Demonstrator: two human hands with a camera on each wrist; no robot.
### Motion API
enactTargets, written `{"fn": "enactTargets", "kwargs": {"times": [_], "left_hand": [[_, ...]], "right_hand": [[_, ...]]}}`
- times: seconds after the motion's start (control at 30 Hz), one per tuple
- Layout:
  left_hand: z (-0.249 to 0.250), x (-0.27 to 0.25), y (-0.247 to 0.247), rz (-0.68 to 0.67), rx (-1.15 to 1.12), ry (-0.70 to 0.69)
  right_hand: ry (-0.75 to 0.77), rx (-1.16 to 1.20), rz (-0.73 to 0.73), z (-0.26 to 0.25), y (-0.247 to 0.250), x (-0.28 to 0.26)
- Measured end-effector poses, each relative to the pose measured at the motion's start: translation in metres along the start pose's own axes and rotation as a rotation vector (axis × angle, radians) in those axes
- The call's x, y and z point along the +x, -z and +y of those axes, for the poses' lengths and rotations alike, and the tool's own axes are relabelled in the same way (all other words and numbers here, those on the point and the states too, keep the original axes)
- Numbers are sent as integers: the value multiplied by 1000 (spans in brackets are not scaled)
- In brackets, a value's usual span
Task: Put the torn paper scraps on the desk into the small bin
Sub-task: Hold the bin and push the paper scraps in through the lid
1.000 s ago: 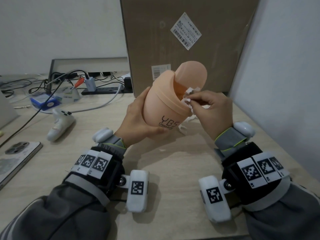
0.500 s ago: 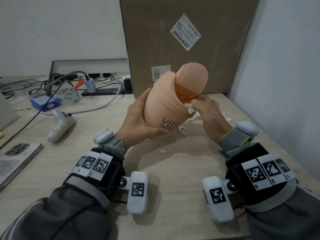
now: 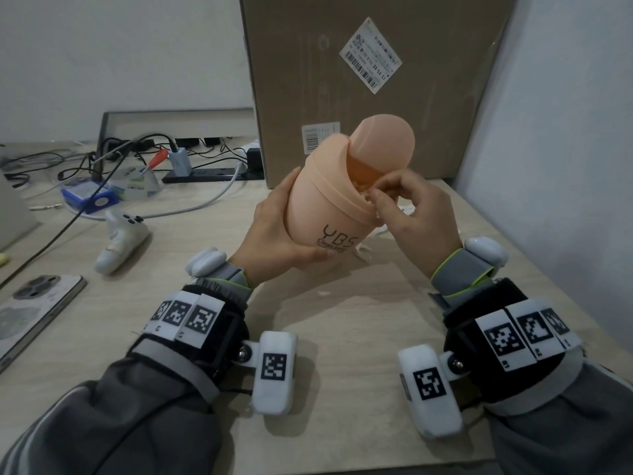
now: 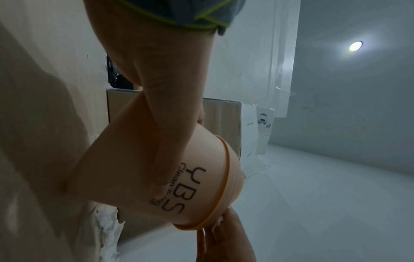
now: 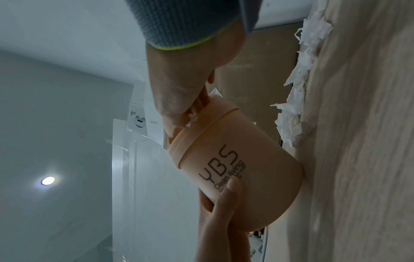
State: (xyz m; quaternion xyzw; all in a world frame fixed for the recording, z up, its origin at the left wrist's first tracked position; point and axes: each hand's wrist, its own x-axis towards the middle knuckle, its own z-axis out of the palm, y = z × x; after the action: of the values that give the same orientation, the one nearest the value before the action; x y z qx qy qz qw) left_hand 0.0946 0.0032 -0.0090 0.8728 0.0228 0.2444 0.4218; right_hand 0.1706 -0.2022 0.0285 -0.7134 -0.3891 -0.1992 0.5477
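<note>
At frame centre, the peach YBS bin (image 3: 329,214) is held tilted by the left hand (image 3: 274,231), fingers wrapped round its body. A paper scrap (image 5: 191,119) is pinched at its opening by the right hand (image 3: 416,214). Further torn scraps (image 5: 298,99) lie on the tabletop (image 3: 342,330) behind.

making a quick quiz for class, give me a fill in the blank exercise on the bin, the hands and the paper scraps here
1. The left hand grips the peach bin, which is ____ rather than upright.
2. The right hand pinches a paper scrap at the bin's ____.
3. More torn paper scraps lie on the ____ behind the bin.
4. The large letters printed on the bin read ____.

Missing words: tilted; opening; desk; YBS
</note>
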Motion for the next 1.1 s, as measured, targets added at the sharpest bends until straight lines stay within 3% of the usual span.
{"fn": "enactTargets", "kwargs": {"times": [0.13, 0.27, 0.43, 0.6, 0.67, 0.8, 0.97, 1.1], "left_hand": [[1, 0, 0, -4, -4, 10], [2, 1, -1, -12, 1, 7], [2, -2, 0, -8, -8, 12], [0, -1, 0, -14, -16, 11], [-1, 0, -1, -16, -9, 15], [1, 0, -1, -18, -9, 18], [-1, -2, -1, 9, -66, 28], [-5, -4, 0, 76, -171, 77]], "right_hand": [[-32, 15, -47, 2, -4, -1], [-183, 24, -94, 5, -8, -3], [-139, 13, -66, 4, -9, -4], [16, 42, 81, 0, -2, -1], [49, 52, 23, -4, -1, -2], [-63, -27, -170, -6, -5, -9], [132, -9, 94, 0, 0, -4], [25, 8, 271, 7, 4, -2]]}}
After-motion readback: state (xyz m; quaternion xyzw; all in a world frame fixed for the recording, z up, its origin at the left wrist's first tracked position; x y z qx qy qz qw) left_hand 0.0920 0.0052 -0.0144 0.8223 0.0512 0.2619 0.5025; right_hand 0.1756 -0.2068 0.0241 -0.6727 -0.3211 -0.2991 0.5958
